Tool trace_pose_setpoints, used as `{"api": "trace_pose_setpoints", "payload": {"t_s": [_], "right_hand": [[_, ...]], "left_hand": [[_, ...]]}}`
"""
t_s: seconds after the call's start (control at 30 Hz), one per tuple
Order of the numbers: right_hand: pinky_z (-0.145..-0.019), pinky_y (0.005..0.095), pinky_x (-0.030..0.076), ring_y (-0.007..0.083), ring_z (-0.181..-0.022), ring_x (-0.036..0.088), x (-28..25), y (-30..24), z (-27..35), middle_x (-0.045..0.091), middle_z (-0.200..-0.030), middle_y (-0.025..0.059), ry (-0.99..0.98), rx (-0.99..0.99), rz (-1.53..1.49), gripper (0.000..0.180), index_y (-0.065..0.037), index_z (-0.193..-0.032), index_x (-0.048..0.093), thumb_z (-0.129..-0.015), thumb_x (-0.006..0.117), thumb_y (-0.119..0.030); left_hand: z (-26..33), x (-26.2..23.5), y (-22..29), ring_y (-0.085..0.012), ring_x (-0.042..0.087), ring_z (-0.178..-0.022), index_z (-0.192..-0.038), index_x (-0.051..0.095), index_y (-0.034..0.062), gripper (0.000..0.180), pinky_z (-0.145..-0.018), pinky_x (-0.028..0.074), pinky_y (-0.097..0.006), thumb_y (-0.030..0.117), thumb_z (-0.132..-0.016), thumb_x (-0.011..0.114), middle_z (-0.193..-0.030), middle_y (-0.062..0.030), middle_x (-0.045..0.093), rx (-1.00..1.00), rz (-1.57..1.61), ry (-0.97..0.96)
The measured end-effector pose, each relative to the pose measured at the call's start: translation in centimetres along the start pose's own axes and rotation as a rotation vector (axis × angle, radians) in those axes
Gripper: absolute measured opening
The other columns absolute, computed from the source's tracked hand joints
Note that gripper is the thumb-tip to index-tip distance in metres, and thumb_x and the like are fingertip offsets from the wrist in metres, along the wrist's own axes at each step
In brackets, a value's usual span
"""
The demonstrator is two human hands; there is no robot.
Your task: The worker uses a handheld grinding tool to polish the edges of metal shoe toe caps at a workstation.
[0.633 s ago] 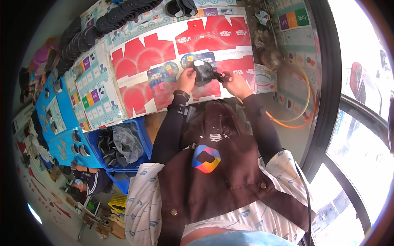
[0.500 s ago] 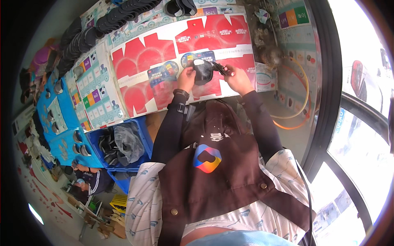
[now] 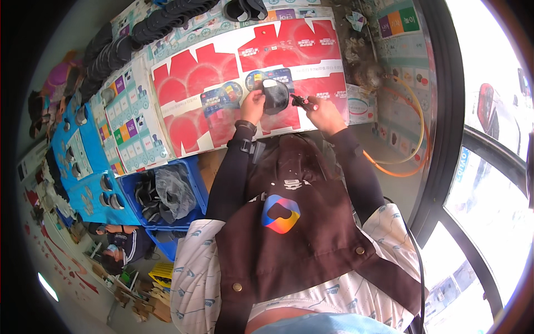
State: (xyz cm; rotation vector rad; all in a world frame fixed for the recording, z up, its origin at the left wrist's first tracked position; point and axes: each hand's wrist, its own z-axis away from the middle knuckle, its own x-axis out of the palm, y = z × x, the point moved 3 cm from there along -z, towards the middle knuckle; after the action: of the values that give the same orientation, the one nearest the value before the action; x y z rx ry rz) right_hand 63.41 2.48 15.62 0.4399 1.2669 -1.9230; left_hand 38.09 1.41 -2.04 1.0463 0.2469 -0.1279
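My left hand is closed on the left edge of a black cup-shaped piece, which has a pale patch at its top. Just to the right, my right hand grips a small dark scissor-like tool; its exact kind is hard to make out. The tool's tip points at the black piece, with a narrow gap between them. Both hands are over a table covered with red-and-white printed cardboard sheets, near its front edge.
Long rows of nested dark curved pieces line the table's far left. Blue bins with dark parts and a clear plastic bag stand below left. Yellow and orange hoses loop at right beside a window frame. Another person sits at lower left.
My right hand has shifted slightly right and down, drawing the tool away from the black piece's edge. My left hand and the piece stay nearly in place.
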Motion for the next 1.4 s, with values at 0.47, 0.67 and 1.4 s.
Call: {"api": "trace_pose_setpoints", "payload": {"t_s": [0.47, 0.67, 1.4], "right_hand": [[-0.076, 0.0530, 0.049, 0.0462, -0.091, 0.061, -0.6, -0.9, -1.3, 0.065, -0.095, 0.0268, -0.044, -0.117, -0.155, 0.032, -0.006, -0.102, 0.067, -0.095, 0.051, -0.033], [-0.076, 0.0512, 0.049, 0.0465, -0.090, 0.062, 0.7, 0.2, -0.4, 0.065, -0.092, 0.0272, -0.117, -0.125, -0.136, 0.029, -0.004, -0.100, 0.066, -0.092, 0.053, -0.029], [-0.079, 0.0550, 0.048, 0.0473, -0.091, 0.061, 0.9, 0.9, 0.7, 0.065, -0.089, 0.0284, 0.010, 0.058, -0.017, 0.025, -0.007, -0.103, 0.067, -0.088, 0.053, -0.021]], "left_hand": [[-0.1, -0.5, -0.5, -0.0135, 0.065, -0.084, -0.122, 0.061, 0.0029, 0.028, -0.069, 0.054, -0.027, 0.016, -0.098, 0.060, -0.104, -0.0059, 0.067, -0.083, 0.073, -0.087], [-0.1, -0.4, -0.5, -0.0101, 0.062, -0.073, -0.117, 0.065, 0.0030, 0.028, -0.063, 0.050, -0.026, 0.019, -0.094, 0.064, -0.095, -0.0053, 0.070, -0.097, 0.172, -0.021], [0.7, 0.5, 1.6, -0.0151, 0.067, -0.082, -0.111, 0.065, 0.0018, 0.033, -0.072, 0.054, -0.029, 0.023, -0.087, 0.074, -0.097, -0.0080, 0.071, -0.027, 0.102, -0.021]]}}
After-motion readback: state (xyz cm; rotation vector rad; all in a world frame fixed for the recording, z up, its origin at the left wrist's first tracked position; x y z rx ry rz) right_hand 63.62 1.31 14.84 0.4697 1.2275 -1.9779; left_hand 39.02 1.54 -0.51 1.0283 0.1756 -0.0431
